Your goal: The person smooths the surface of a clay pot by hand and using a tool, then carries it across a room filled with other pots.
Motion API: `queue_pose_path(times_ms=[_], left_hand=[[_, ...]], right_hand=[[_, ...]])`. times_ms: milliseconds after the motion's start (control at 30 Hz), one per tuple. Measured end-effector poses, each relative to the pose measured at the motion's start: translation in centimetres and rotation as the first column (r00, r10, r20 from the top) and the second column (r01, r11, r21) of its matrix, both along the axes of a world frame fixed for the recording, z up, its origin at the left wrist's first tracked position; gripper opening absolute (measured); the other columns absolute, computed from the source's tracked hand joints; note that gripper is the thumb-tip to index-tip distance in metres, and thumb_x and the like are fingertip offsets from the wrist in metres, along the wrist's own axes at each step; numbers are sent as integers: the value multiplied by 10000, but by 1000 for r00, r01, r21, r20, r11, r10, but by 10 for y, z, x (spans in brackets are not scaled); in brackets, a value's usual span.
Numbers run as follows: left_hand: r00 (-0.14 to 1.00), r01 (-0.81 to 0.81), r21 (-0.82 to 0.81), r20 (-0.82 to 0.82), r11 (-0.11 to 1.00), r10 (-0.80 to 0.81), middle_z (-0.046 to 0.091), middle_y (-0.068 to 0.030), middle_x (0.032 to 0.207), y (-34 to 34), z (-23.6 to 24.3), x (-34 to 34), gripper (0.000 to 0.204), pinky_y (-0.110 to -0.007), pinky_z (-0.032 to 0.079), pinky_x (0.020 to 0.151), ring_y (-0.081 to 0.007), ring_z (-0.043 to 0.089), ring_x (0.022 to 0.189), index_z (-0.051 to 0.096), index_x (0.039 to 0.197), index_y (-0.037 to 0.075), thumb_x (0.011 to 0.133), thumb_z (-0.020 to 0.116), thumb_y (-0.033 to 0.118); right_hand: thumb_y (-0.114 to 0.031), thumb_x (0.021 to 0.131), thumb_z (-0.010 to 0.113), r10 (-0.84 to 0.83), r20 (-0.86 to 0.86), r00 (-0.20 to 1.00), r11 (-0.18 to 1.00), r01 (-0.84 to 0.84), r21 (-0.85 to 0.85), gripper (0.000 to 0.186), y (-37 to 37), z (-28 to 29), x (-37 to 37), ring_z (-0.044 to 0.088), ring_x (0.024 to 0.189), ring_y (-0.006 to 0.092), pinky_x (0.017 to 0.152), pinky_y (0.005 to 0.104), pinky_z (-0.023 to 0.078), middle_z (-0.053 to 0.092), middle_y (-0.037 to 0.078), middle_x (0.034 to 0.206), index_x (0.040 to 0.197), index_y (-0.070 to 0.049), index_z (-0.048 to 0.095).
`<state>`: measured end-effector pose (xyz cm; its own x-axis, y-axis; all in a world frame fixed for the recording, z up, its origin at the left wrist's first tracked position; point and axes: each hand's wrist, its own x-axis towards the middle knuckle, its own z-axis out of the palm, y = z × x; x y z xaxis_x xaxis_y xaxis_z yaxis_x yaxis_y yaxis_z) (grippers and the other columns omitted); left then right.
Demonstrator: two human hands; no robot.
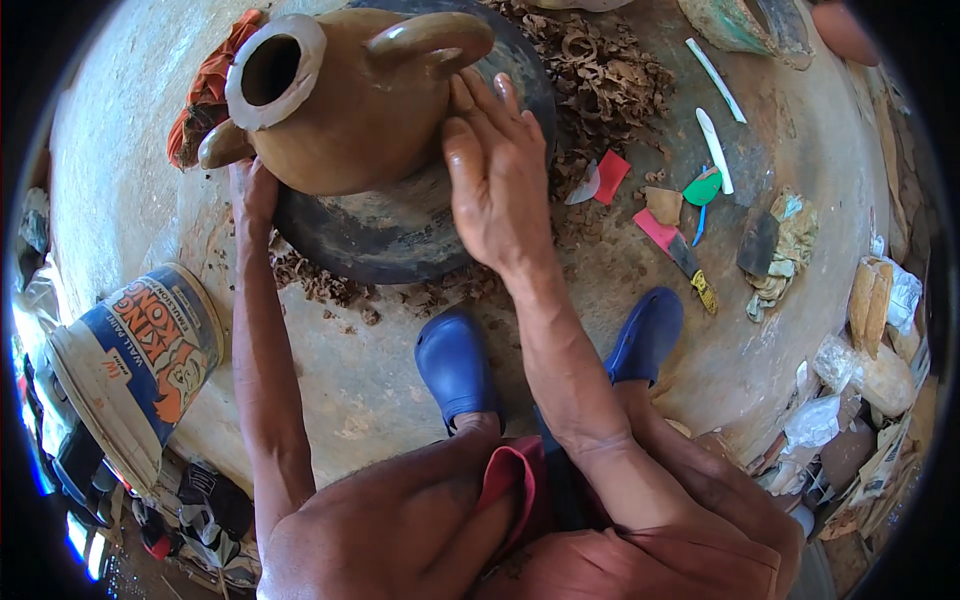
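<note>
Brown, damp-looking clay forms a round-bellied jug with a short neck, a paler flat rim and two curved handles, one arching at upper right, one at lower left. Its mouth faces left and up toward the viewer; the long axis slopes from there rightward. It is on a dark round disc. The right hand lies open, fingers against the belly. The left hand is beneath the left handle, its grip hidden. Clay scraps lie beyond the disc.

A pottery workshop: clay jug, dark round disc, heaped shavings.
</note>
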<state>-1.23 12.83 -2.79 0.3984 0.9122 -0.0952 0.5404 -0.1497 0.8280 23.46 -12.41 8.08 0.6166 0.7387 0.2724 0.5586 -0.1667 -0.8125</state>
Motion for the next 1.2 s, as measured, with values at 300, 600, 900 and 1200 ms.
queue_pose_path(times_ms=[300,600,900,1200], left_hand=[[998,47,142,30,989,-52,717,-173,1340,3,-5,3,510,-422,471,1087,-291,654,1250,698,1305,-29,982,642,362],[991,135,62,12,989,-136,740,-168,1295,5,4,7,482,-423,481,1072,-284,668,1226,726,1262,-21,997,625,368],[979,194,73,-82,978,-188,756,-166,1256,-3,14,23,391,-430,479,1073,-304,686,1194,744,1219,-1,972,612,272],[995,91,48,47,995,-94,764,-134,1230,-14,28,30,381,-417,501,1030,-260,689,1149,713,1256,-7,963,590,202]], right_hand=[[-151,901,864,-54,-357,933,904,198,380,207,14,16,16,742,1043,261,942,392,571,803,130,1083,1039,-8,807],[-109,897,842,-73,-52,996,874,89,478,174,26,-26,32,726,1058,271,957,380,568,802,124,1064,1060,-50,828],[-215,907,881,-179,-202,963,797,262,544,245,15,12,27,696,904,210,807,324,540,753,86,961,1033,-26,791],[-145,830,926,-167,-91,982,849,190,493,435,37,42,9,677,1143,317,965,458,543,714,153,1174,1188,18,743]])
